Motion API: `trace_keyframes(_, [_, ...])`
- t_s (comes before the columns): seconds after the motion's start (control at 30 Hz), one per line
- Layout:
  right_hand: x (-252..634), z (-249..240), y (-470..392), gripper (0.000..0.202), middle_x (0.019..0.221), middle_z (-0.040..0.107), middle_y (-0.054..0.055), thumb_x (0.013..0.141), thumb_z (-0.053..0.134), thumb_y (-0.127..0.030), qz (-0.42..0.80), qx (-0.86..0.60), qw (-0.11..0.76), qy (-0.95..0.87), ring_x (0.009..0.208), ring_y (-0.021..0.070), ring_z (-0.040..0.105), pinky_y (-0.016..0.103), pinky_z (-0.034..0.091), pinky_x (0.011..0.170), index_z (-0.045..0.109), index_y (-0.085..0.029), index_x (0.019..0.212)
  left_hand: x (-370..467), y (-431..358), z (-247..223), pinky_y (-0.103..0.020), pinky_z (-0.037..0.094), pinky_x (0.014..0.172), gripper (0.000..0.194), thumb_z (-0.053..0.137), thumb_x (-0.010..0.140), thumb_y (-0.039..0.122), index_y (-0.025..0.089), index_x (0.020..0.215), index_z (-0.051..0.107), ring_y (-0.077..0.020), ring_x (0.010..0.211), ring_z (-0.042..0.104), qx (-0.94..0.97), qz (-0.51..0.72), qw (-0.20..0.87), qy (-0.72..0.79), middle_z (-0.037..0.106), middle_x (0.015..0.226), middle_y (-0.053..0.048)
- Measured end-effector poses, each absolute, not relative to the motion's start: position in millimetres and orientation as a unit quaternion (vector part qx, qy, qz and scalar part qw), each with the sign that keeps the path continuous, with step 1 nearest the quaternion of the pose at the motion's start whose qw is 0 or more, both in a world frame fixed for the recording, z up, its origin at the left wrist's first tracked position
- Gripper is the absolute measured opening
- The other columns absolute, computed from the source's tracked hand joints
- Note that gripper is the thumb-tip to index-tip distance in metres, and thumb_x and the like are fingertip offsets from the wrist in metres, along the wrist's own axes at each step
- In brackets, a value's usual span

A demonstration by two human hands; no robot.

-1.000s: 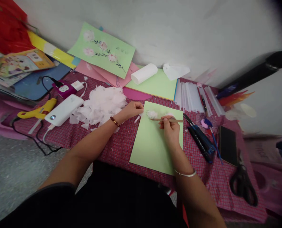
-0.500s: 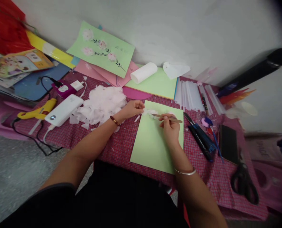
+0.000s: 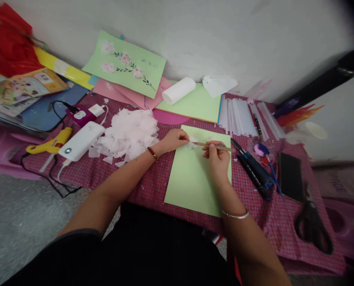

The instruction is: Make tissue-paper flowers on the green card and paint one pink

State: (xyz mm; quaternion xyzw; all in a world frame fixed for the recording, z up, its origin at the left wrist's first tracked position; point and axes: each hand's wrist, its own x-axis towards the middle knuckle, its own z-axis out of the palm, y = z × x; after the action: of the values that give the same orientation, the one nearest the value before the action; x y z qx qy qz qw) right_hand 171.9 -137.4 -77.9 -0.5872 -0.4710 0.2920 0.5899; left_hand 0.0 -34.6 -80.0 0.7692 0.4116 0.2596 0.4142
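Note:
A light green sheet [image 3: 195, 178] lies before me on the checked tablecloth, with small white paper petals [image 3: 191, 145] near its top edge. My right hand [image 3: 217, 157] is closed round a thin wooden stick [image 3: 199, 144] that points left over the sheet. At the stick's tip, my left hand [image 3: 175, 141] pinches a small piece of white paper, mostly hidden by the fingers. To the left of it rests a heap of white paper petals [image 3: 132, 129].
A white power bank [image 3: 81, 141] and yellow glue gun [image 3: 50, 143] lie left. Right are blue-black pens [image 3: 252, 174], a dark phone-like slab [image 3: 290, 176] and black scissors [image 3: 312, 228]. Behind stand a flower picture [image 3: 129, 65] and a white roll [image 3: 179, 91].
My left hand has moved right, bringing its fingertips over the sheet's edge to the stick's tip. My right hand still holds the stick and has shifted slightly right.

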Motion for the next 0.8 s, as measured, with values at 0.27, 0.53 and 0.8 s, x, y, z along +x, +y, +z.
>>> trace_keyframes(0.27, [168.8,-79.1,-142.1,0.019,0.075,0.061,0.001,0.093,0.048,-0.031,0.237,-0.571,0.532,-0.578,0.06,0.014,0.058,0.029,0.046,0.057,0.061,-0.02,0.084,1.0,-37.0,-78.4,-0.023,0.041,0.065,0.013,0.06,0.074,0.008,0.015,0.072,0.071,-0.0132,0.071,0.06,0.785,0.256,0.381,0.416,0.069,0.073,-0.002])
trace_keyframes(0.53, [169.0,-79.9,-145.1,0.02,0.09,0.067,0.006,0.095,0.043,-0.026,0.094,-0.574,0.396,-0.711,0.078,0.0199,0.062,0.033,0.047,0.07,0.063,-0.022,0.097,-9.1,-35.5,-68.4,-0.022,0.041,0.066,0.013,0.058,0.077,0.013,0.012,0.087,0.067,-0.0114,0.073,0.057,0.725,0.314,0.44,0.426,0.067,0.08,-0.003])
trace_keyframes(0.8, [165.5,-76.3,-147.8,0.021,0.086,0.064,0.006,0.097,0.043,-0.025,0.015,-0.545,0.299,-0.783,0.072,0.0199,0.057,0.034,0.041,0.066,0.064,-0.023,0.095,-53.0,-33.7,-33.3,-0.025,0.029,0.053,0.011,0.057,0.072,0.017,0.015,0.061,0.06,-0.0098,0.05,0.043,0.788,0.159,0.402,0.439,0.052,0.053,0.002])
